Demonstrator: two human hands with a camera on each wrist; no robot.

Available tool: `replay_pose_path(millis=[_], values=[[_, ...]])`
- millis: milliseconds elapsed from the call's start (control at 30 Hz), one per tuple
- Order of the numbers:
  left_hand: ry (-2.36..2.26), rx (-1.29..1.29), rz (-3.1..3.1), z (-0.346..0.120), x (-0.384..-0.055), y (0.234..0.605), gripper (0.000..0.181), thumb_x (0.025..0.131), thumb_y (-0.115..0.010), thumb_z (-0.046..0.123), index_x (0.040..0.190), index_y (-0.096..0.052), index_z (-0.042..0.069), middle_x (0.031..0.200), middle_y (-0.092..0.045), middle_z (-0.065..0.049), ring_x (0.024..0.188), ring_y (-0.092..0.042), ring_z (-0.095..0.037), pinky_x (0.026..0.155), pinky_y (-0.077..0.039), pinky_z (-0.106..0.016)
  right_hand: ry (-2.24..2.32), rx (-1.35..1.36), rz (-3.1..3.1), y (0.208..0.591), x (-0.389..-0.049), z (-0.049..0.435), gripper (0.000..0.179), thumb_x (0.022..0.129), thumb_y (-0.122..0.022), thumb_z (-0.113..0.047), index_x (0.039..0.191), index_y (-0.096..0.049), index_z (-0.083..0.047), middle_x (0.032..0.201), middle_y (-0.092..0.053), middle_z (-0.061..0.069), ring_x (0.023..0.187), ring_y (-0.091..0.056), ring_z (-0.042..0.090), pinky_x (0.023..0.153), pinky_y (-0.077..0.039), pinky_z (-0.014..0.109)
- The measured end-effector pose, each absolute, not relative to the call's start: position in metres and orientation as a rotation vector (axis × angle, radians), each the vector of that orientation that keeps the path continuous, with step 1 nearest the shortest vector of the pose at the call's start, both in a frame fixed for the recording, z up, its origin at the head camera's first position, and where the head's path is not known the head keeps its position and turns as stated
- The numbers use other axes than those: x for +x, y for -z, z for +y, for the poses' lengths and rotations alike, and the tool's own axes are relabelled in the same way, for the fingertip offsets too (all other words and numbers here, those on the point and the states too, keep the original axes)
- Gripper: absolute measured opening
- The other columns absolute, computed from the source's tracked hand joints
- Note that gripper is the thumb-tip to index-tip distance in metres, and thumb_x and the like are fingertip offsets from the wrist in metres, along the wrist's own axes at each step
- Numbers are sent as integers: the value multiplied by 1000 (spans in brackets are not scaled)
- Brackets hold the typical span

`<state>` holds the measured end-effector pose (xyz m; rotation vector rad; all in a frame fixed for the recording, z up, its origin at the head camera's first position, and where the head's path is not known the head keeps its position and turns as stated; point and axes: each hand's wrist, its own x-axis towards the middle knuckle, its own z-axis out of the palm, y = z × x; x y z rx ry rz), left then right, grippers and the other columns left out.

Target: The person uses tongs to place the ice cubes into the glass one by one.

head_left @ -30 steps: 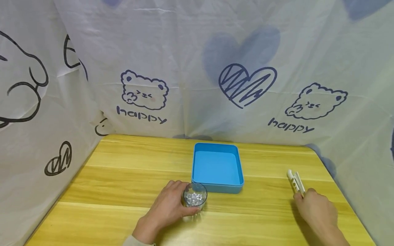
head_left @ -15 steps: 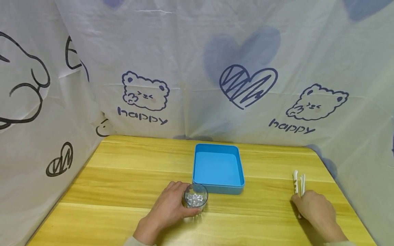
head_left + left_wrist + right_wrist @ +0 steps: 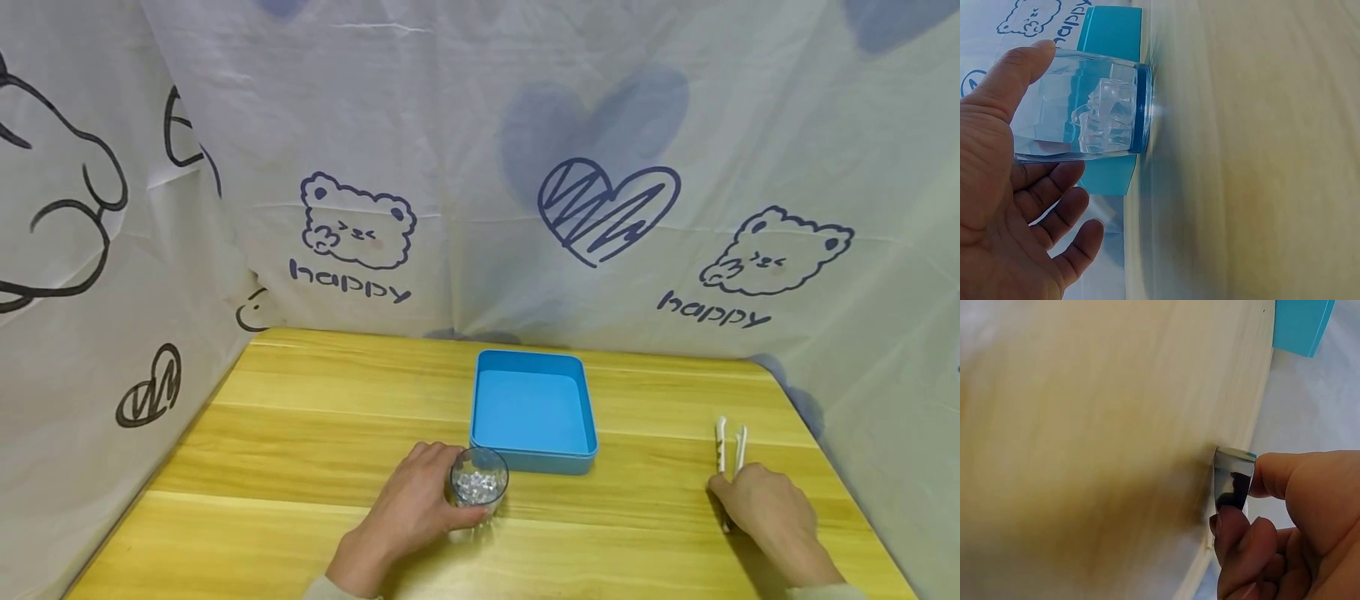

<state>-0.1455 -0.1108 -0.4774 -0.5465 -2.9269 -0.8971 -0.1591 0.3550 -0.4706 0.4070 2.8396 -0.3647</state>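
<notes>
With thumb and fingers round its side, my left hand (image 3: 412, 508) grips a clear drinking glass (image 3: 467, 463) standing upright on the table. Clear ice-like pieces (image 3: 1107, 115) lie in the bottom of the glass. My right hand (image 3: 772, 508) pinches a pair of tongs (image 3: 722, 446) between thumb and fingers at the right of the table. Their two white arms point away from me, tips apart and with nothing between them. In the right wrist view the shiny metal bend of the tongs (image 3: 1235, 478) shows between the fingers.
A shallow blue square box (image 3: 532, 408) without a lid sits just behind the glass, its bare floor showing. The wood-grain table (image 3: 315, 442) is bounded at the back and sides by a printed white cloth (image 3: 465, 167).
The tongs have turned in my right hand, from leaning left to pointing nearly straight ahead, and their arms look a little further apart. My left hand and the glass have not visibly moved.
</notes>
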Motion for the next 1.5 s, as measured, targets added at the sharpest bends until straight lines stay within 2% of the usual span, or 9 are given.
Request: replay_pose_path(millis=[300, 567, 833, 967, 1133, 1233, 1333, 1433, 1500], values=[[912, -539, -2909, -109, -145, 478, 79, 74, -91, 56, 132, -66, 10, 118, -68, 0, 106, -56, -16, 100, -53, -44, 362, 393, 2863, 471, -158, 356, 52, 103, -46, -47, 67, -59, -11, 64, -59, 9, 60, -56, 27, 50, -45, 41], [924, -502, -2934, -106, -143, 478, 82, 75, -90, 57, 135, -65, 7, 120, -68, -2, 106, -56, -17, 96, -54, -44, 325, 390, 2873, 463, -156, 354, 61, 104, -46, -59, 69, -58, -11, 65, -61, 9, 60, -58, 27, 49, -46, 42], [954, -479, -2951, -107, -141, 477, 93, 73, -90, 62, 141, -60, 6, 128, -67, -7, 116, -58, -23, 103, -53, -50, 358, 276, 3094, 451, -146, 326, 55, 107, -48, -47, 66, -53, -11, 56, -54, 7, 50, -54, 26, 42, -40, 41], [951, -464, -2953, -114, -137, 475, 96, 71, -90, 64, 142, -59, 6, 130, -66, -6, 119, -58, -23, 104, -53, -50, 422, 184, 3182, 452, -146, 305, 43, 106, -53, -41, 77, -61, -9, 58, -56, 2, 51, -53, 22, 44, -40, 40], [892, -423, -2958, -139, -132, 466, 86, 75, -92, 54, 141, -61, 8, 131, -66, -6, 120, -57, -24, 104, -52, -49, 525, 14, 3262, 458, -147, 285, 30, 103, -61, -30, 100, -70, -2, 73, -66, 1, 60, -58, 17, 52, -47, 38], [788, -401, -2964, -163, -133, 460, 77, 80, -91, 42, 142, -60, 6, 136, -65, -10, 126, -57, -30, 109, -49, -54, 532, -134, 3317, 464, -145, 277, 28, 101, -66, -25, 109, -71, 2, 87, -71, 7, 73, -65, 23, 60, -54, 43], [673, -379, -2949, -185, -133, 455, 72, 86, -88, 36, 143, -59, 4, 141, -63, -15, 132, -56, -37, 110, -46, -61, 503, -237, 3358, 469, -143, 273, 37, 100, -69, -26, 120, -68, 6, 106, -74, 19, 94, -70, 37, 78, -59, 53], [578, -370, -2939, -201, -133, 453, 75, 89, -85, 41, 146, -56, 2, 146, -60, -19, 137, -52, -43, 112, -41, -68, 480, -302, 3388, 471, -141, 273, 49, 98, -72, -27, 130, -63, 9, 124, -69, 29, 114, -65, 49, 95, -54, 63], [523, -373, -2948, -207, -131, 452, 85, 89, -82, 49, 151, -51, 1, 153, -54, -21, 145, -46, -45, 117, -32, -71, 457, -359, 3407, 472, -140, 273, 58, 97, -75, -29, 135, -58, 11, 133, -64, 32, 123, -60, 52, 104, -49, 65]])
